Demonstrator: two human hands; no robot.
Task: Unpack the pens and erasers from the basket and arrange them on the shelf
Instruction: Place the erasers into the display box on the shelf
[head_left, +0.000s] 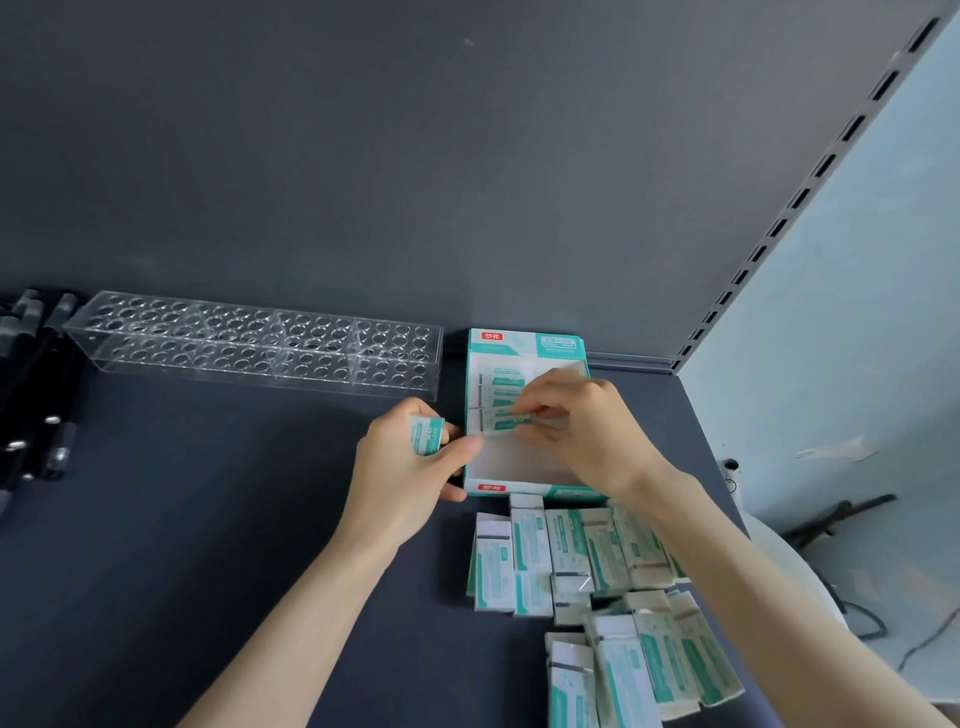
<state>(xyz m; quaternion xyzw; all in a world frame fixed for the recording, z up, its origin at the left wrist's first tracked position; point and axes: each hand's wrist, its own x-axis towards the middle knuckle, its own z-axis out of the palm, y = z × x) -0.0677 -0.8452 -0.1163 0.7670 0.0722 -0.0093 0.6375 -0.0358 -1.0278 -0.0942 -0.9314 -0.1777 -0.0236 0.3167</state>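
The right hand (582, 431), just right of the frame's centre, is reaching into an open teal-and-white cardboard box (524, 344), and its thumb and fingertips are closing in a pinch on a white-and-teal wrapped eraser (503, 423) lying among the few rows already sitting in the upper half of the box. The lower half of the box is showing its bare white floor. Just to the left, the left hand (405, 478) is curling around a second wrapped eraser (427, 435), gripping it upright beside the box's left wall, with the thumb touching that wall. Below the box, in the lower right of the frame, loose wrapped erasers (597, 566) are lying in two rough clusters, partly overlapping one another and passing under the right forearm. Everything is resting on a dark grey shelf (208, 519). At middle left a clear acrylic pen rack (254, 343) drilled with round holes is standing against the grey back panel (415, 156), and black pens (36, 395) are lying at the far left edge. A slotted metal upright (810, 182) is running diagonally down the upper right.
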